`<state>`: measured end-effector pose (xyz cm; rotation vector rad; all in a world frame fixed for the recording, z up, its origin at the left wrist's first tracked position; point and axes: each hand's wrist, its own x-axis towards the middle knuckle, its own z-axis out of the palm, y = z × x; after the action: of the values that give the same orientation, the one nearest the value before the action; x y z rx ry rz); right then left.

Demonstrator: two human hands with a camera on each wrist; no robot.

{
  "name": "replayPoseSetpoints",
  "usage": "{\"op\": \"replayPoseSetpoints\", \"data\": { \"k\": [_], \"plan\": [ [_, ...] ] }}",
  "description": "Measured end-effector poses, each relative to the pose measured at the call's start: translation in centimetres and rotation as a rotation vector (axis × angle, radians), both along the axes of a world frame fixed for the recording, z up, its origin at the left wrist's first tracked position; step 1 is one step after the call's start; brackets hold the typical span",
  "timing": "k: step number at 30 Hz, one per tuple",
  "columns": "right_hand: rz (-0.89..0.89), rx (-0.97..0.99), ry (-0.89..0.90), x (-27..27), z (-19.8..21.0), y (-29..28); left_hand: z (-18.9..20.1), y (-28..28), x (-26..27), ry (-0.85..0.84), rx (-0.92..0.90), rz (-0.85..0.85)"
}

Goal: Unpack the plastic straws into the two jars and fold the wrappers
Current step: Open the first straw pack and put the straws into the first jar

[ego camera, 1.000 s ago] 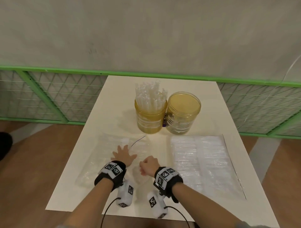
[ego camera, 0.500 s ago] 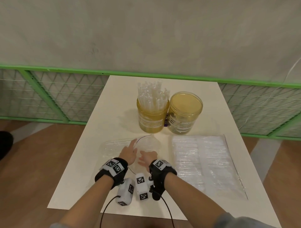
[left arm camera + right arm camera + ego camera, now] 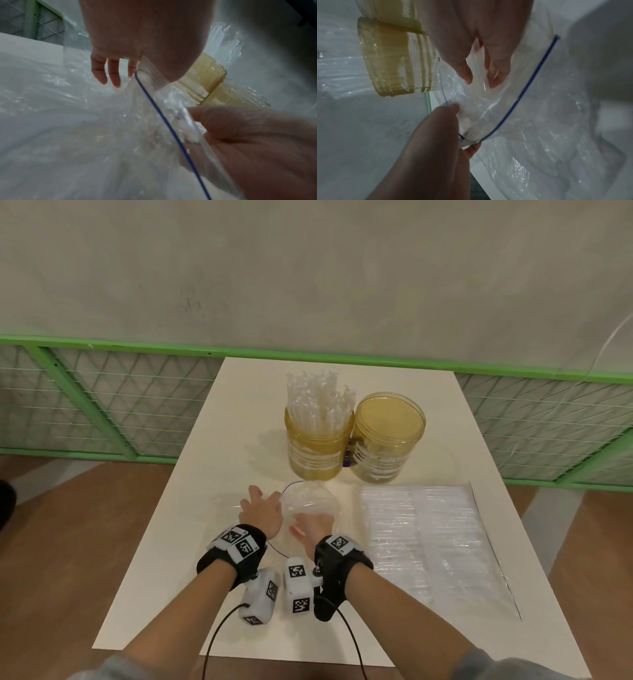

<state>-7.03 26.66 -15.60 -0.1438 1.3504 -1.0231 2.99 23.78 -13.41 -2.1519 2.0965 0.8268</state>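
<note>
Wrapper seemingly between left fingers

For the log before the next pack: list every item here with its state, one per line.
left jar, upright, full of straws
right jar, upright, empty
wrapper, empty, curled over mid-fold
straw pack, lying flat, full
left hand, pinching wrapper's zip edge
right hand, pinching wrapper

No words or numbers can be read; only square black-and-white code tags mark the wristbands.
</note>
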Motion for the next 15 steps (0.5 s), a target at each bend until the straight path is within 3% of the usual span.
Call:
{"op": "replayPoseSetpoints", "data": {
  "k": [4, 7, 15],
  "plan": [
    [-0.090, 0.090, 0.094, -0.3, -0.9, -0.1, -0.2, -0.2, -0.2, 0.064, 0.070, -0.030],
    [-0.040, 0.126, 0.161, -1.1, -1.0, 0.1, -0.5, -0.4, -0.4, 0.090, 0.069, -0.081],
    [-0.117, 0.066, 0.122, -1.2, -0.1, -0.3, 0.3, -0.2, -0.5, 0.171, 0.059, -0.112]
  ]
}}
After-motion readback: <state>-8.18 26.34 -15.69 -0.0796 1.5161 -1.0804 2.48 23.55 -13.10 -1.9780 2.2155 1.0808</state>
